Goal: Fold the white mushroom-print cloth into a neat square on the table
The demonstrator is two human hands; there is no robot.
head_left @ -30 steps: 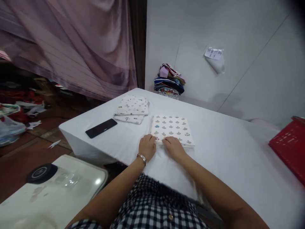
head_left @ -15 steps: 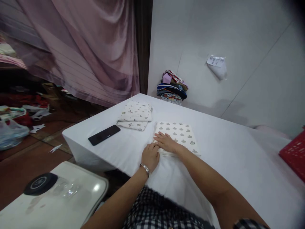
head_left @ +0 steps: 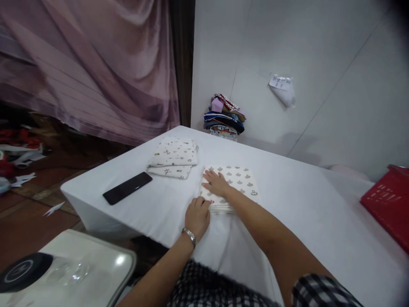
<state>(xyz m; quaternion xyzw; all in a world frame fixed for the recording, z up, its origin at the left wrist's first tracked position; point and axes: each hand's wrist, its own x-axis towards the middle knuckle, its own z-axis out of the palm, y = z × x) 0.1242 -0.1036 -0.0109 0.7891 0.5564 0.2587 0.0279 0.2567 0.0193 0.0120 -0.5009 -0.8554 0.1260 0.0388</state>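
Observation:
A folded white cloth with grey mushroom-like prints (head_left: 239, 181) lies on the white-covered table in front of me. My right hand (head_left: 216, 184) rests flat on its left part, fingers spread. At the cloth's near left corner is my left hand (head_left: 197, 217), a bracelet at its wrist. Its fingers are curled together with the tips at the corner; how much fabric they pinch is hidden. Farther left sits a second folded white cloth with small plant-like prints (head_left: 174, 155). A black phone (head_left: 128, 188) lies beside that one.
A stack of folded coloured fabrics (head_left: 223, 117) stands by the wall at the table's far edge. On the right is a red plastic basket (head_left: 388, 204). A pale surface (head_left: 96, 260) with a round black object (head_left: 25, 272) is at lower left. A pink curtain (head_left: 105, 64) hangs behind.
My right hand has slid up and away from my left hand, onto the top of the cloth. My left hand stays near the corner. The view has shifted slightly right.

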